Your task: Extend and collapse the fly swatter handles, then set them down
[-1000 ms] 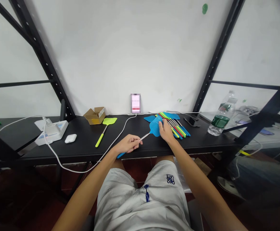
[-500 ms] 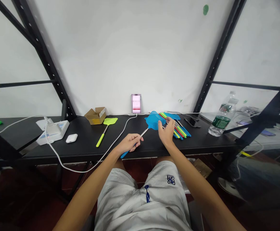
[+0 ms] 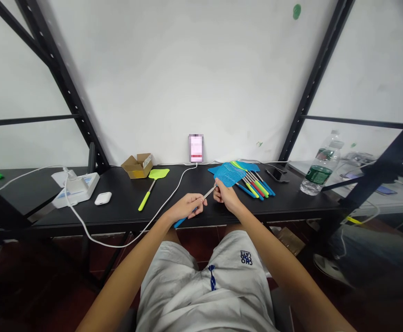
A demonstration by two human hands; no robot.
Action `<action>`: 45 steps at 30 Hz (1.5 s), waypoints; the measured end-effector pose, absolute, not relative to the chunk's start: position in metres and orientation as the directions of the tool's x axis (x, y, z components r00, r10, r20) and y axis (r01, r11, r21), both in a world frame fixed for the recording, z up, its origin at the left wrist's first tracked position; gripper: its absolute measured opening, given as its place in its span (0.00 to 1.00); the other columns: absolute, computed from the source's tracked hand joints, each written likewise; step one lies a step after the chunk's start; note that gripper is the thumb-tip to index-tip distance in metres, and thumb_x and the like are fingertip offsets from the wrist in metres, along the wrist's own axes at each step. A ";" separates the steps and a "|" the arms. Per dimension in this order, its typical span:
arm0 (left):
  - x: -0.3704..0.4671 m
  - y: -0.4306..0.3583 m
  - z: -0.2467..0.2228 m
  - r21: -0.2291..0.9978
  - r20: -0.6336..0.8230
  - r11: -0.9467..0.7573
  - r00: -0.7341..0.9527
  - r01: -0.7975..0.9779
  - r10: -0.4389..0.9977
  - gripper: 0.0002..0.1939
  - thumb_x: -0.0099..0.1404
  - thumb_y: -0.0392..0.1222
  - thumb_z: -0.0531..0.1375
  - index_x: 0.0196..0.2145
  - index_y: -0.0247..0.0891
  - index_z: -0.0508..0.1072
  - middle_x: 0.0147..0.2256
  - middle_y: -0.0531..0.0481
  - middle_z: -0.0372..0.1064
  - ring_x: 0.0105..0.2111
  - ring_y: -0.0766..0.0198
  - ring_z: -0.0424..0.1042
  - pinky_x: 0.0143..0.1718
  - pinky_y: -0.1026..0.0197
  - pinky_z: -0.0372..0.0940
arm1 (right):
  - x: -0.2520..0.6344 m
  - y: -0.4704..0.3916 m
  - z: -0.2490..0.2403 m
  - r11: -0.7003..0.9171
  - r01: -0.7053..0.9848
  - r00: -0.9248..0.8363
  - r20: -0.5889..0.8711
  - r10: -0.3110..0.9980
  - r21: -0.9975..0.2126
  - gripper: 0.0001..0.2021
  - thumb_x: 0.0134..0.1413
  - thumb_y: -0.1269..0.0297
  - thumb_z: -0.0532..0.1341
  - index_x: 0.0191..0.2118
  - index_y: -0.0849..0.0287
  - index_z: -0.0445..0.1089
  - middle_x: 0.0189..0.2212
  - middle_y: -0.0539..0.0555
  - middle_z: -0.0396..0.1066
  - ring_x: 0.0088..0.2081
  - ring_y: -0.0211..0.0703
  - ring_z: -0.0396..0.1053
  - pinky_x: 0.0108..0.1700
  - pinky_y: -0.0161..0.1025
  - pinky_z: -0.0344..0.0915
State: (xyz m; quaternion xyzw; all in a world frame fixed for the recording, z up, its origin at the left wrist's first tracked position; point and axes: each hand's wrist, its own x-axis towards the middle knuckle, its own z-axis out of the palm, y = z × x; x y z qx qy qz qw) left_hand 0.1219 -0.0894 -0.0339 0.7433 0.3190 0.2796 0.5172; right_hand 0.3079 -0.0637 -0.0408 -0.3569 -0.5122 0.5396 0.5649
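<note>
A blue fly swatter [image 3: 229, 175] with a mesh head and a thin metal shaft is held between both hands over the desk's front edge. My left hand [image 3: 188, 206] is closed round the swatter where its blue handle meets the shaft. At the base of the mesh head, my right hand [image 3: 225, 193] grips with the thumb on top. Behind and to the right lies a fanned pile of fly swatters [image 3: 257, 182] with blue, lime and red handles. A lime fly swatter [image 3: 146, 200] rests alone on the left.
The black desk [image 3: 118, 212] also bears an open cardboard box [image 3: 135, 168], a white earphone case [image 3: 103, 198], a power strip [image 3: 77, 189] and a dark phone [image 3: 276, 174]. A lit phone [image 3: 196, 148] leans on the wall, its white cable crossing leftward. Water bottles [image 3: 321, 168] stand at right.
My right hand has moved left and down from the mesh head to its base and closed there. The swatter's head has turned flatter and tilted to the right. The left hand has barely moved.
</note>
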 end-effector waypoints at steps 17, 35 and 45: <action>0.119 -0.088 -0.035 0.924 0.102 -0.313 0.650 0.218 0.753 0.15 0.68 0.51 0.50 0.34 0.36 0.64 0.19 0.58 0.60 0.11 0.76 0.51 0.12 0.71 0.45 | 0.310 -0.058 -0.046 0.204 -0.272 -0.140 0.248 0.959 -0.940 0.25 0.48 0.46 0.64 0.21 0.54 0.49 0.14 0.40 0.42 0.15 0.28 0.40 0.17 0.32 0.37; 0.114 -0.091 -0.030 0.924 0.043 -0.295 0.703 0.242 0.710 0.17 0.67 0.54 0.51 0.34 0.36 0.64 0.19 0.58 0.61 0.11 0.76 0.51 0.11 0.71 0.45 | 0.365 -0.038 -0.040 0.250 -0.270 -0.035 0.269 0.963 -0.930 0.28 0.50 0.45 0.64 0.19 0.55 0.47 0.13 0.40 0.41 0.14 0.27 0.42 0.16 0.31 0.37; 0.119 -0.087 -0.035 0.939 0.028 -0.253 0.680 0.234 0.732 0.16 0.67 0.51 0.51 0.36 0.34 0.67 0.20 0.57 0.62 0.11 0.76 0.53 0.12 0.71 0.46 | 0.366 -0.038 -0.040 0.213 -0.306 0.026 0.216 0.976 -0.928 0.26 0.49 0.47 0.65 0.19 0.56 0.50 0.13 0.40 0.42 0.13 0.27 0.43 0.15 0.30 0.36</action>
